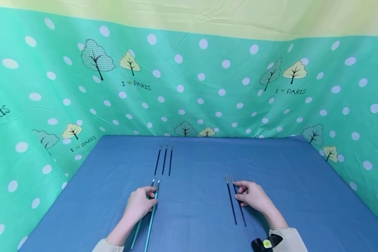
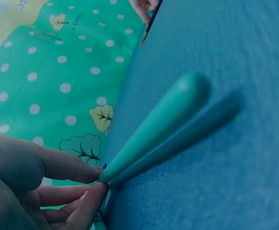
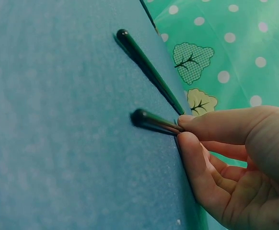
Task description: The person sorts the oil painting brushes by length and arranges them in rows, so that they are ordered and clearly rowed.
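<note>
Teal brush (image 1: 151,220) is getting pinched in the left hand (image 1: 139,203), its mate (image 1: 136,233) lying alongside; right hand (image 1: 252,196) is pinching a dark brush (image 1: 242,213) beside its twin (image 1: 231,203). Three thin brushes (image 1: 165,159) are lying lined up farther back, looking done; pinched ones probably aren't.

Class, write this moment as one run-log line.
Left hand: pinches teal brush; right hand: pinches dark brush; nearby: second teal brush, second dark brush; farther back: three thin brushes
</note>
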`<state>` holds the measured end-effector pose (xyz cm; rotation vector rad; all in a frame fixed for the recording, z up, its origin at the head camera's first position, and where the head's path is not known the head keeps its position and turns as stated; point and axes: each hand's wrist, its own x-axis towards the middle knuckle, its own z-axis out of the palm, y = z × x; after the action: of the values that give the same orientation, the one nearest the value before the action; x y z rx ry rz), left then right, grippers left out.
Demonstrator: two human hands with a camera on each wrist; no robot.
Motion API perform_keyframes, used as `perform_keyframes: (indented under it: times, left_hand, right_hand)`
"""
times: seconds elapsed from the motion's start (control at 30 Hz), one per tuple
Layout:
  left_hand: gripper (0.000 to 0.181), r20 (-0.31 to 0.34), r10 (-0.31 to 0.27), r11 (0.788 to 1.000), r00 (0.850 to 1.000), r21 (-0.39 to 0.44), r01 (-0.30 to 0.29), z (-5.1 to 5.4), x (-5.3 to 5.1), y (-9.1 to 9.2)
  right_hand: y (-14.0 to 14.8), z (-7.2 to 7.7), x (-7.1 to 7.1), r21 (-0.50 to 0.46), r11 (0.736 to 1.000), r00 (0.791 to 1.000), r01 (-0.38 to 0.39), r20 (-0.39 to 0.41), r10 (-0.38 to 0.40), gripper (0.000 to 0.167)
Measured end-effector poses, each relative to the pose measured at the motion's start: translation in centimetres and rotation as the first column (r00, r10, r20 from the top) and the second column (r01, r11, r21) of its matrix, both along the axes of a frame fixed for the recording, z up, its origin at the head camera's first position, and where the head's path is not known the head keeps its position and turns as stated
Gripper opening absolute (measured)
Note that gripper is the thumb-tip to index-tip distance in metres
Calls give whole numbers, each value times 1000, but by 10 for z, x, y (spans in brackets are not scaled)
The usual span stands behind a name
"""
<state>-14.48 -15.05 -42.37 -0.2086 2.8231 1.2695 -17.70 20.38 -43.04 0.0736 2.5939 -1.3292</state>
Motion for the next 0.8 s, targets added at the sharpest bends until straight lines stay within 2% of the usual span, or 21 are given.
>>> perform_keyframes:
  times: [0.17,0.33,0.67,0.8]
  left_hand:
    - [38,-26,3,999,1000,-39,-4,0,0,1]
    - [37,-23,-2,998,1000,-71,0,0,0,3]
    - [34,-22,2,998,1000,-68,-3,5,0,4]
    - [32,-27,0,998,1000,-67,-2,7,0,4]
  right_hand:
    - [-1,1,0,4,1000,1000,-1,-7,1,46]
    - [-1,1,0,8,1000,1000,5,-11,-5,46]
    - [-1,0,0,4,1000,999,-1,-34,1,45]
    - [0,0,0,2,1000,1000,-1,-20,1,46]
